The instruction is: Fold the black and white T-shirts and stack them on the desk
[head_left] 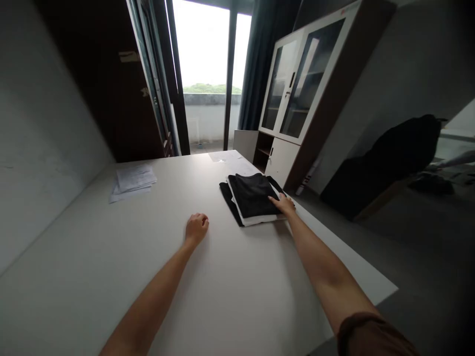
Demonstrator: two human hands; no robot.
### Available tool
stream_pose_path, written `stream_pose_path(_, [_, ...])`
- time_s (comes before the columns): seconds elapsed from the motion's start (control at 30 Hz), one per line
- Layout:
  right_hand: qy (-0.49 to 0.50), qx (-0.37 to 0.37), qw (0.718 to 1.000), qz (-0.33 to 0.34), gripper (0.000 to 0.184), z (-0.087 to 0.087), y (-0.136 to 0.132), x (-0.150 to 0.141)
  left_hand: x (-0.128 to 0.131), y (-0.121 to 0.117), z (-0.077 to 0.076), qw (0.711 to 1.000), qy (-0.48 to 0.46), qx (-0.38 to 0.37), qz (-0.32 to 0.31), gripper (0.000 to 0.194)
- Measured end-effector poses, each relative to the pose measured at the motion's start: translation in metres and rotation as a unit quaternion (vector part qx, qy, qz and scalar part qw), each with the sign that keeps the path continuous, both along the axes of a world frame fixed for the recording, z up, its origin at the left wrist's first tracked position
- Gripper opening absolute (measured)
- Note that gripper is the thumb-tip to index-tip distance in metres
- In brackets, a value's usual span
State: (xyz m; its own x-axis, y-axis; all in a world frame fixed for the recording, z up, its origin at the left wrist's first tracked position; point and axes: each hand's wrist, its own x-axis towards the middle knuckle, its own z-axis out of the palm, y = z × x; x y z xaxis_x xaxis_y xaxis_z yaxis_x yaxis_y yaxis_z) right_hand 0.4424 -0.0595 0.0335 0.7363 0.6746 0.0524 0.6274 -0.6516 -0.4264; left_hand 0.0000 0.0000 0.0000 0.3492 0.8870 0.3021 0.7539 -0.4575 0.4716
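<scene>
A stack of folded black and white clothes (254, 193) lies on the white table (218, 296), near its right edge. Black fabric covers the top, and a white layer shows below it along the near side. My right hand (284, 203) grips the stack's right side, with the thumb on the black fabric and the other fingers partly hidden along the edge. To the left of the stack, my left hand (197, 227) rests on the tabletop, its fingers curled in and nothing visible in them.
Loose papers (133, 179) lie at the table's far left, and a thin sheet (224, 156) is at the far end. Past the right edge stand a glass-door cabinet (293, 94) and a large black covered shape (393, 148). A wall (44, 148) borders the left side.
</scene>
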Motion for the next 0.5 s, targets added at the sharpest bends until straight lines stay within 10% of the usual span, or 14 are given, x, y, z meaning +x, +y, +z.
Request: stream_pose_path(0.5, [-0.031,0.025,0.994,0.1,0.061,-0.016,-0.008,-0.033,0.088,0.01,0.006,0.982,-0.101,-0.158,-0.019,0.047])
